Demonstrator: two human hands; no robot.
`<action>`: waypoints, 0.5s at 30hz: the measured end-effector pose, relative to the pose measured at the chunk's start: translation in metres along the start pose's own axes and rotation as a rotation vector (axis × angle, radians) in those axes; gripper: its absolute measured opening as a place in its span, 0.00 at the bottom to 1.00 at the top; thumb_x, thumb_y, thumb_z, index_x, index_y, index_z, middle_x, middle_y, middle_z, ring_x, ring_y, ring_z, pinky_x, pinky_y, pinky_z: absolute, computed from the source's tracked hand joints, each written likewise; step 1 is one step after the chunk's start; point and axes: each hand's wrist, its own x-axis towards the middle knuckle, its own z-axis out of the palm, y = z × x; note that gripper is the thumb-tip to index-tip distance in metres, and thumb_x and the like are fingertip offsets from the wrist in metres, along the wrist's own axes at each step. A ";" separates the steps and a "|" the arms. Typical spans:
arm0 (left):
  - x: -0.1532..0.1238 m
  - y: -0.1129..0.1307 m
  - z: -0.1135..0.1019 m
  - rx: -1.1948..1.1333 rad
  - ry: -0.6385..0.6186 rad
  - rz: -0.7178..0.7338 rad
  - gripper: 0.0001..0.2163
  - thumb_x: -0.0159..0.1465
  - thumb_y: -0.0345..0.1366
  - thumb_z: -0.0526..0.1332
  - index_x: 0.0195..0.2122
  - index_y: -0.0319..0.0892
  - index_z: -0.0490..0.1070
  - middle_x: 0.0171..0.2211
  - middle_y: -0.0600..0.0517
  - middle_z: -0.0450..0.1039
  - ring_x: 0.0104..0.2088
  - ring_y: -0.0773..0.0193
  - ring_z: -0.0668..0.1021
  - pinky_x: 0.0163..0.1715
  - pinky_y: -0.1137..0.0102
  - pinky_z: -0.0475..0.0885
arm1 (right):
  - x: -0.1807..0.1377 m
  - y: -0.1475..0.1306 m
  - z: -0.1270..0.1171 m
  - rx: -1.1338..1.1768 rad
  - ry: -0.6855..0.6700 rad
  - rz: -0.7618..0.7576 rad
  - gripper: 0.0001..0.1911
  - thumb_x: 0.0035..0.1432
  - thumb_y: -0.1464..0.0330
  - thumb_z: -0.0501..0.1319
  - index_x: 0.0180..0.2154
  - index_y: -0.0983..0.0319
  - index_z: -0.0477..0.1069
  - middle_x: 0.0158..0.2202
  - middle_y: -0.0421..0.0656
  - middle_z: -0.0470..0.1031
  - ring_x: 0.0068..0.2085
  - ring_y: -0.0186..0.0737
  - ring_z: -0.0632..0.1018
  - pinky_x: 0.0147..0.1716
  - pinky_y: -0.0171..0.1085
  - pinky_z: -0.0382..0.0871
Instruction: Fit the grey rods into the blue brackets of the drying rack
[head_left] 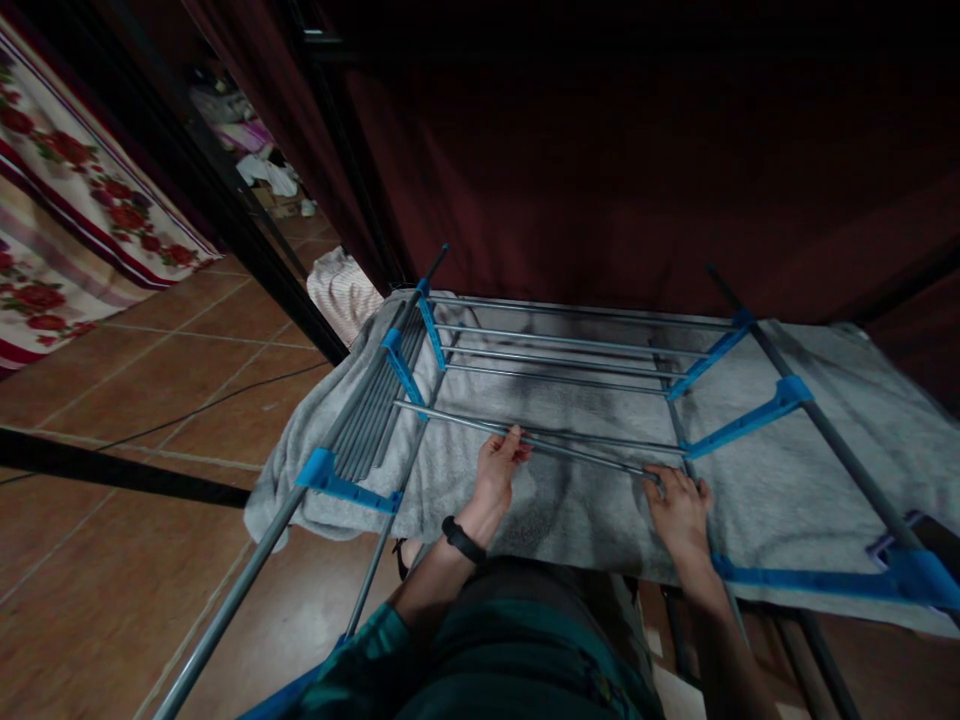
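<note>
A thin grey metal rod [577, 454] lies slantwise across the frame of a drying rack, which has grey tubes [847, 450] and blue plastic brackets [742, 420]. My left hand [499, 468] is closed around the rod near its middle, thumb and fingers pinched on it. My right hand [675, 505] grips the rod's right end from above, below the right-hand brackets. The rod's left end rests near a blue bracket [405, 372]. Behind it, several rods [570, 345] span between the left and right brackets.
Under the rack is a grey blanket [585, 510] on a raised surface. More loose rods [375, 430] lie bundled at the left, beside the tube. Dark red curtains [600, 180] hang behind. A black post [292, 290] and tiled floor [202, 400] are at the left.
</note>
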 end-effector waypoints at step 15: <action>0.016 0.005 -0.016 -0.091 0.128 -0.067 0.18 0.50 0.42 0.79 0.23 0.39 0.70 0.22 0.54 0.76 0.27 0.66 0.80 0.33 0.72 0.75 | 0.012 -0.003 -0.001 0.635 0.299 0.465 0.27 0.53 0.58 0.64 0.54 0.58 0.68 0.55 0.49 0.73 0.58 0.50 0.73 0.62 0.53 0.65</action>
